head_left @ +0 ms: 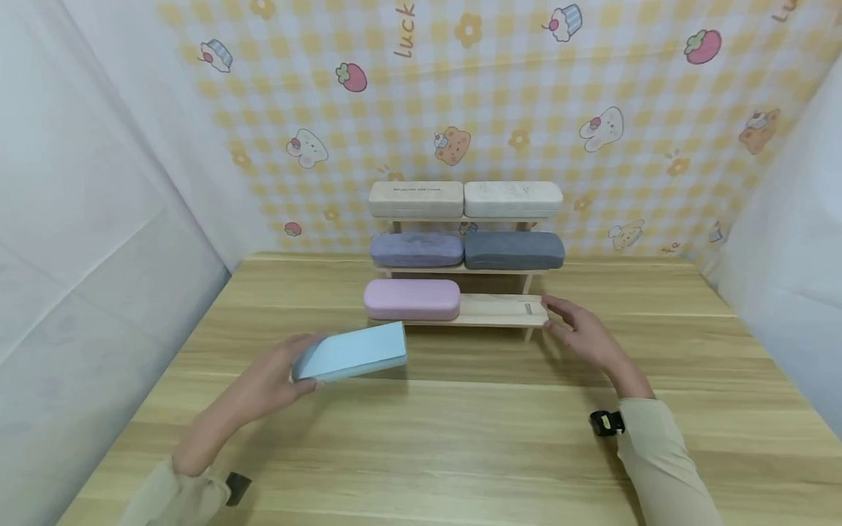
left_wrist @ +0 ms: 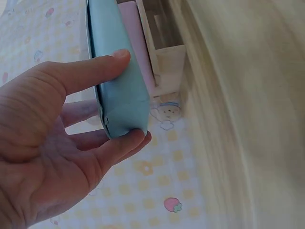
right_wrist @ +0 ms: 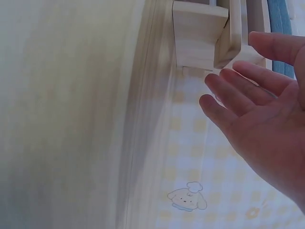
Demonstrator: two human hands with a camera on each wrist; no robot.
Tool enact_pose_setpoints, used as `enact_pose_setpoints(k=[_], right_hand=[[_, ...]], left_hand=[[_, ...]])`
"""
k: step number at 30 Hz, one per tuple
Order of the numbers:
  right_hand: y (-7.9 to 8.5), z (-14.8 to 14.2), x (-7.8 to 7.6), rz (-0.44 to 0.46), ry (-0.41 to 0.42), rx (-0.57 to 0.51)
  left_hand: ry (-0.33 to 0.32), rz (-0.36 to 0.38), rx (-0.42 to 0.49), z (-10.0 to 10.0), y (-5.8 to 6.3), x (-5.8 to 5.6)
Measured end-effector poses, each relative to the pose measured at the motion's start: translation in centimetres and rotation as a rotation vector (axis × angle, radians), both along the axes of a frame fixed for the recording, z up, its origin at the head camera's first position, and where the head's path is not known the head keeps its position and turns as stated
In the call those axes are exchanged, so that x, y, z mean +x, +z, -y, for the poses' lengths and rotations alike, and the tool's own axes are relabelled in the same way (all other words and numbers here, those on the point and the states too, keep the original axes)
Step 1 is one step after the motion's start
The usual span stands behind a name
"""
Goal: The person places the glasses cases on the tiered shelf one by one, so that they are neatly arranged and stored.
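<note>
My left hand (head_left: pixel 272 376) grips a light blue glasses case (head_left: pixel 355 352) by its left end, tilted above the table in front of the rack. In the left wrist view the thumb lies on one side of the case (left_wrist: pixel 116 71) and fingers wrap its end. At the right end of the lowest shelf of a three-tier wooden rack (head_left: pixel 500 309) is my right hand (head_left: pixel 585 336), fingers loosely extended, fingertips right at the shelf's end. A pink glasses case (head_left: pixel 412 298) occupies the left half of that shelf, and bare wood shows on its right half.
On the middle tier sit a purple case (head_left: pixel 417 250) and a dark grey-blue case (head_left: pixel 513 250). The top tier holds a beige case (head_left: pixel 416 199) and a white case (head_left: pixel 513 199). A checked cloth (head_left: pixel 388 109) hangs behind the wooden table (head_left: pixel 460 453).
</note>
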State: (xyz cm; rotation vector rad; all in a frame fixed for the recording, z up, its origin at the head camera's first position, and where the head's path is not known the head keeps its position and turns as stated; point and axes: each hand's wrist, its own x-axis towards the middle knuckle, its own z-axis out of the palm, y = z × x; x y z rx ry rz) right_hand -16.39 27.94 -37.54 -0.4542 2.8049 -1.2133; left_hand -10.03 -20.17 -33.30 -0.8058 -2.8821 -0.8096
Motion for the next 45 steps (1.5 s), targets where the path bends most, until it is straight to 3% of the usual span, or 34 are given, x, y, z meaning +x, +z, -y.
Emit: enact_pose_setpoints(k=[10,19,28,33,40,45], right_hand=[[0.3,-1.0,0.1,0.012,-0.033,0.055],[0.9,-1.4,-0.1,0.017,-0.034,0.104],[1.0,-1.7,-0.3,0.037,-0.045,0.102],[1.1,-2.1,-0.2,0.032,-0.047,0.106],[0.7,-3.3,0.2,0.04,-0.094,0.089],[0.4,-4.2,0.2,0.05,-0.116,0.077]], left_hand=[[-0.046,-0.09,-0.001,-3.0,1.6,-1.7],[-0.127,-0.103,-0.012,-7.8,2.2,-3.9],[-0.196,-0.137,-0.034,-12.7,2.2,-6.6],[-0.256,-0.112,-0.038,-15.7,2.0,-7.8],[-0.301,-0.103,-0.135,-19.5,1.0,-9.4],[-0.31,-0.076,-0.133,-21.1,0.0,-10.1]])
